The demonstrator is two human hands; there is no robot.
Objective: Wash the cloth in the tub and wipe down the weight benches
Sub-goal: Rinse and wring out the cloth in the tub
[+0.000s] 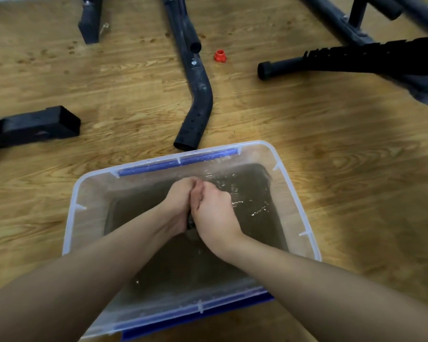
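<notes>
Both hands, left hand (pixel 181 201) and right hand (pixel 214 211), fingers clenched around a dark wadded cloth (pixel 190 222) over the clear plastic tub (pixel 304 213); hard wringing could splash murky water onto the wooden floor (pixel 331 156)

A single head-worn wide-angle view looks steeply down and forward from above the person's own forearms, which enter from the bottom corners. The clear plastic tub with blue handles (pixel 71 218) sits close below, filling the lower centre. The light wood-grain floor (pixel 344 169) spreads beyond it. Farther off, toward the top edge, lie the black metal bench frame tubes (pixel 199 95) and a small red plastic cap (pixel 219 56). Straight lines bow near the edges.
</notes>
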